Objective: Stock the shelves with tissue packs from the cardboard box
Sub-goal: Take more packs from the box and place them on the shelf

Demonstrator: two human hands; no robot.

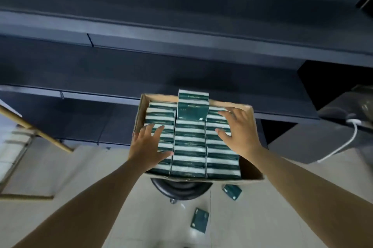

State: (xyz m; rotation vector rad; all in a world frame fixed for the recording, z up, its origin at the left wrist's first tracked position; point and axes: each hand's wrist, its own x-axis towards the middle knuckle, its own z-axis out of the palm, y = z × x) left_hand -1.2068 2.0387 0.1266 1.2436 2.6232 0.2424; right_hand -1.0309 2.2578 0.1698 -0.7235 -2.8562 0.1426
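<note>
A cardboard box (253, 169) sits on a black round stool (180, 188) in front of dark shelves (181, 42). It is packed with three rows of green and white tissue packs (189, 142) standing on edge. Two packs (192, 106) at the far end of the middle row stick up above the others. My left hand (148, 144) lies with fingers spread over the left row. Over the right row my right hand (240, 132) is spread flat. Neither hand grips a pack.
Two tissue packs (199, 220) (232, 191) lie on the tiled floor below the box. A wooden ladder (36, 130) leans at the left. A grey counter with a white cable (343, 146) stands at the right. The shelves hold nothing in view.
</note>
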